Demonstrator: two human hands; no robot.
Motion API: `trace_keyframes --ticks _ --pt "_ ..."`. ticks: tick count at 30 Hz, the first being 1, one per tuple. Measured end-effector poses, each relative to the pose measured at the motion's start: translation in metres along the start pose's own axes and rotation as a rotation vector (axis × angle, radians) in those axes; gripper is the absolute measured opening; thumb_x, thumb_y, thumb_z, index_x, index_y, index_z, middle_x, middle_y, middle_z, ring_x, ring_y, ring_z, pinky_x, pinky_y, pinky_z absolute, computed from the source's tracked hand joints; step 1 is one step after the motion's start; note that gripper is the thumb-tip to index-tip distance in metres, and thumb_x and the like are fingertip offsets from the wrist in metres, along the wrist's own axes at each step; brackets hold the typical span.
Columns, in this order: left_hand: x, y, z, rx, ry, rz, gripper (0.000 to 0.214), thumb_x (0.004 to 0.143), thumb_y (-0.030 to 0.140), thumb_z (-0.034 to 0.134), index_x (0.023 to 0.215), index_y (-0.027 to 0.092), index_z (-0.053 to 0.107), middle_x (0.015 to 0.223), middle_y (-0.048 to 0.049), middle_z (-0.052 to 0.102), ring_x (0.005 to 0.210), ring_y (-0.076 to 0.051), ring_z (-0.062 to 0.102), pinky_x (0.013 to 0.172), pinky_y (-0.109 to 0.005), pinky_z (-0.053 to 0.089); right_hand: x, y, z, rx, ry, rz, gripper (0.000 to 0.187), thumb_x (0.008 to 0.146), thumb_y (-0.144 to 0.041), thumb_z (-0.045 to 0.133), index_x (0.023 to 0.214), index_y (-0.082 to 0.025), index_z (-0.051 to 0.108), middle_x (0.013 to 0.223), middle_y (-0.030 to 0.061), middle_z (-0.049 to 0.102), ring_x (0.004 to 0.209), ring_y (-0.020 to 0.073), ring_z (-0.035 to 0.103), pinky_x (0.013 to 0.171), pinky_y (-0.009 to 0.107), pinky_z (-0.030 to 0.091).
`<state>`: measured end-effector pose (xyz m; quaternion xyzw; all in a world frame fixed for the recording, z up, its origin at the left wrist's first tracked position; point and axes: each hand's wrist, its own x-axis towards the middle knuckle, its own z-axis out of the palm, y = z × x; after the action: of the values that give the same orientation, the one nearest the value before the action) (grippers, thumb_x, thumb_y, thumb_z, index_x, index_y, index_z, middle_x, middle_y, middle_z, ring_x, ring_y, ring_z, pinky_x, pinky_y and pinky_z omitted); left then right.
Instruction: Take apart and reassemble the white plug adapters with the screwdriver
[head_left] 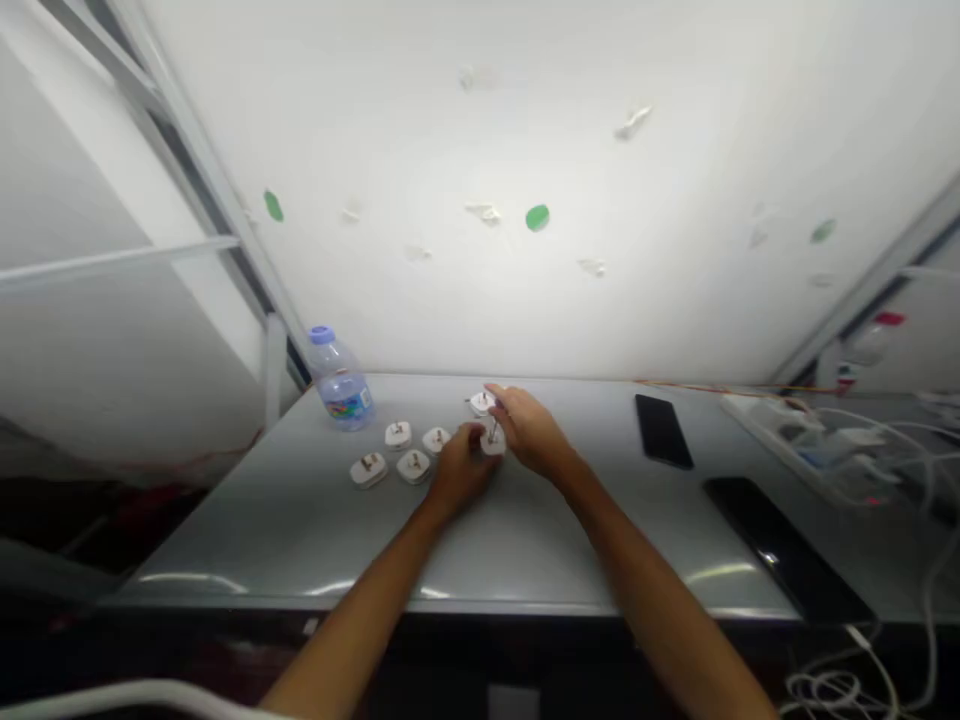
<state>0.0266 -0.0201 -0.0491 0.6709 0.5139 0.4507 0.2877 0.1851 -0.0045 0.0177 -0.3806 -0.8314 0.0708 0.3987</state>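
Near the middle of the table, my left hand (pixel 459 470) grips a white plug adapter (pixel 493 441) with its metal prongs facing up. My right hand (pixel 531 428) reaches over the same adapter, fingers drawn together. A thin metallic bit shows below its thumb, but I cannot tell whether it is a prong or a separate piece. Just behind the hands lies another white plug adapter (pixel 481 404), partly covered by the right fingers. Several more lie prongs up to the left, among them a plug adapter (pixel 413 466) and an outermost plug adapter (pixel 368 470).
A clear plastic bottle (pixel 341 385) with a blue cap stands at the back left, by the white wall (pixel 450 310). On the right lie a black phone (pixel 663 431), a larger black device (pixel 784 545) and a white power strip (pixel 787 450) with tangled cables.
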Motion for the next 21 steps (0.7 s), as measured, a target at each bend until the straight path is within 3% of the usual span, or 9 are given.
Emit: trace_keyframes --ticks 3,7,12,14,18,21 --pt "0.000 -0.001 0.001 -0.018 0.002 -0.030 0.047 0.070 0.021 0.075 0.112 0.018 0.055 0.117 -0.0120 0.067 0.103 -0.025 0.067 0.094 -0.045 0.054 0.000 0.001 -0.001 0.065 -0.006 -0.014 0.043 0.099 -0.018 0.034 0.141 -0.020 0.046 0.116 0.0119 0.066 0.101 0.0224 0.063 0.092 0.043 0.052" --pt "0.000 -0.001 0.001 -0.013 -0.005 -0.028 0.046 0.071 0.022 0.074 0.112 0.017 0.055 0.117 -0.0134 0.066 0.105 -0.025 0.067 0.097 -0.044 0.053 -0.001 0.003 -0.001 0.045 0.024 0.009 0.034 0.098 -0.022 0.041 0.127 -0.020 0.059 0.107 0.0107 0.069 0.097 0.0238 0.064 0.091 0.043 0.051" --pt "0.000 0.000 0.001 0.011 0.004 -0.021 0.045 0.070 0.022 0.074 0.111 0.018 0.056 0.115 -0.0116 0.068 0.104 -0.024 0.068 0.094 -0.042 0.054 -0.003 0.004 -0.004 0.128 0.000 0.011 0.042 0.097 -0.018 0.039 0.137 -0.020 0.052 0.112 0.0103 0.069 0.098 0.0212 0.065 0.091 0.041 0.052" --pt "0.000 0.000 0.001 0.027 0.000 -0.011 0.045 0.072 0.021 0.073 0.113 0.017 0.056 0.116 -0.0118 0.067 0.104 -0.024 0.068 0.094 -0.041 0.055 -0.003 0.004 -0.004 0.160 0.007 0.021 0.040 0.095 -0.018 0.042 0.133 -0.022 0.055 0.110 0.0090 0.070 0.095 0.0214 0.066 0.090 0.043 0.053" --pt "-0.002 -0.001 0.001 0.053 0.005 0.014 0.041 0.073 0.022 0.071 0.111 0.018 0.057 0.112 -0.0097 0.067 0.102 -0.024 0.067 0.095 -0.043 0.053 -0.005 0.007 -0.002 0.200 0.082 0.051 0.031 0.093 -0.021 0.050 0.121 -0.022 0.063 0.106 0.0078 0.072 0.092 0.0215 0.068 0.086 0.041 0.055" --pt "-0.005 -0.003 -0.002 0.149 0.049 0.041 0.035 0.074 0.024 0.070 0.107 0.018 0.059 0.108 -0.0093 0.067 0.102 -0.025 0.065 0.095 -0.043 0.052 -0.006 0.016 -0.001 0.204 0.227 0.085 0.027 0.093 -0.025 0.053 0.117 -0.020 0.064 0.098 0.0068 0.073 0.084 0.0186 0.068 0.083 0.035 0.056"
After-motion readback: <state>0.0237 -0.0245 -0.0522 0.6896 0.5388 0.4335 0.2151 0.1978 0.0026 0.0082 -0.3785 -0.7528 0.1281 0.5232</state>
